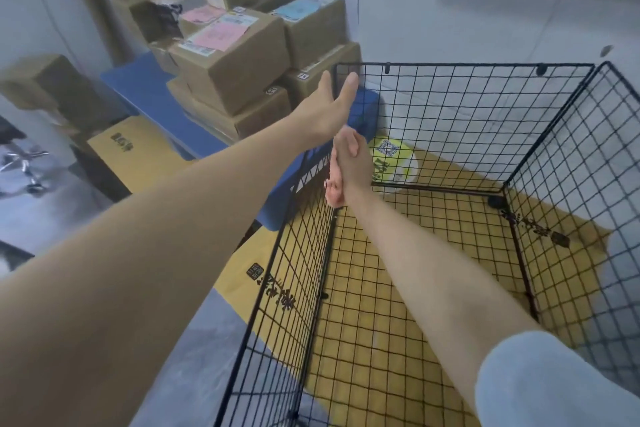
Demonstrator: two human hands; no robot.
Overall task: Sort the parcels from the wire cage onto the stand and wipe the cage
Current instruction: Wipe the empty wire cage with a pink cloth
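Wire cage (450, 64): black mesh, open top, sits on flattened yellow cardboard (239, 263).
Left hand (333, 104): at cage's far left top corner; fingers straight, thumb spread apart from them, either side of the corner post. Cannot tell if it bears on the wire.
Right hand (350, 159): just below the left hand, inside the cage, fingers curled round a pink cloth (335, 189).
Pink cloth: against the cage's left wall, hanging below the fist.
Parcels (232, 59): brown boxes with pink and blue labels, stacked outside the cage, beyond its left wall.
Blue stand (145, 87): under the parcels, beside the cage's far left corner.
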